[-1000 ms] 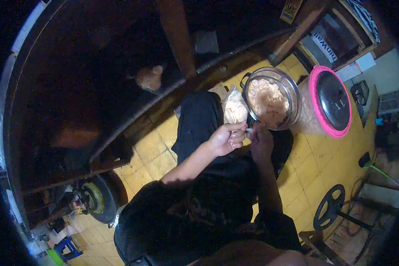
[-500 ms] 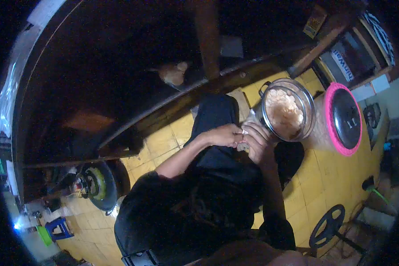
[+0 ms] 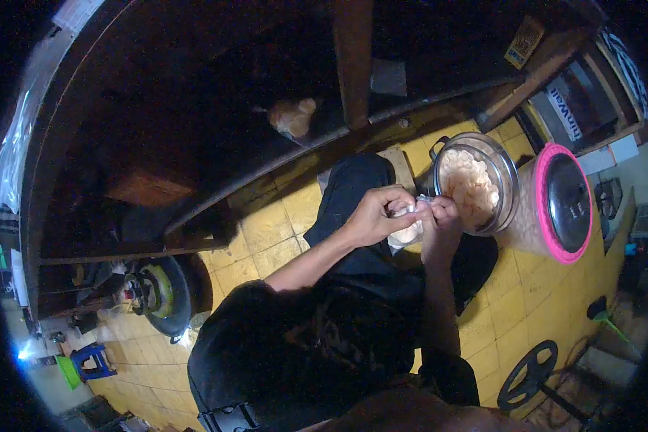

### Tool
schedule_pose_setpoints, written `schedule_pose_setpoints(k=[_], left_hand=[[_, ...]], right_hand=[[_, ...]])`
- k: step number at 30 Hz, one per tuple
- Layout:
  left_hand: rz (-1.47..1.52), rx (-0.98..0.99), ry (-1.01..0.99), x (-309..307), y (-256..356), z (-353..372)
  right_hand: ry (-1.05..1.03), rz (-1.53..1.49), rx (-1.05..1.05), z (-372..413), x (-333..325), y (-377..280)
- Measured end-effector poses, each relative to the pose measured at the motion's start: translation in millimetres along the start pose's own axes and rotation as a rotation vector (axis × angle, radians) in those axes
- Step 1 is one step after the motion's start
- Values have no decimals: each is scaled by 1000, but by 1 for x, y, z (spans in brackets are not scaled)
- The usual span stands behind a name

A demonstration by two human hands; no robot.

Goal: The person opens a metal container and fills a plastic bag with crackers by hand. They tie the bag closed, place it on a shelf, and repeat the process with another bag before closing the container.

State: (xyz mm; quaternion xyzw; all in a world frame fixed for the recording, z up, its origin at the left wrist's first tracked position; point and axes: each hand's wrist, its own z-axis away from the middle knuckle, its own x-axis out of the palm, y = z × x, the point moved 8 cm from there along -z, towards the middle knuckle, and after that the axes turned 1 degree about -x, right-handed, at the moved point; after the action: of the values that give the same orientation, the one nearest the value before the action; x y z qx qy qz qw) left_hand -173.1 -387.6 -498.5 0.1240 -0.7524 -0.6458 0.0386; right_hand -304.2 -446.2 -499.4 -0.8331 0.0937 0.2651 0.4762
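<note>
My left hand (image 3: pixel 376 217) and my right hand (image 3: pixel 441 225) meet in front of my lap. Both are closed on the top of a small clear plastic bag (image 3: pixel 408 234), fingers pinching it. Something pale shows inside the bag, partly covered by my fingers. Just beyond my right hand stands a metal pot (image 3: pixel 511 189) with pale, lumpy pieces of food (image 3: pixel 468 176) in it.
A tall tub with a black-and-pink lid (image 3: pixel 565 201) stands right of the pot. A dark wooden shelf (image 3: pixel 266 162) runs along the far side, with a bag of pale rounds (image 3: pixel 294 117) on it. At left sits a wok (image 3: pixel 176 299) on the yellow tiled floor (image 3: pixel 266 234).
My hands have risen slightly, and the left has turned so that its fingers pinch the bag's top. More of the bag shows below them. The whole view has shifted a little.
</note>
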Motion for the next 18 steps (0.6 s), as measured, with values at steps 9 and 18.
schedule_pose_setpoints(k=[9, 18], left_hand=[[-26, 140, 99, -7, 9, -2], [-315, 238, -185, 2, 16, -4]], right_hand=[[-133, -355, 306, 4, 11, 10], [-425, -315, 181, 16, 29, 47]])
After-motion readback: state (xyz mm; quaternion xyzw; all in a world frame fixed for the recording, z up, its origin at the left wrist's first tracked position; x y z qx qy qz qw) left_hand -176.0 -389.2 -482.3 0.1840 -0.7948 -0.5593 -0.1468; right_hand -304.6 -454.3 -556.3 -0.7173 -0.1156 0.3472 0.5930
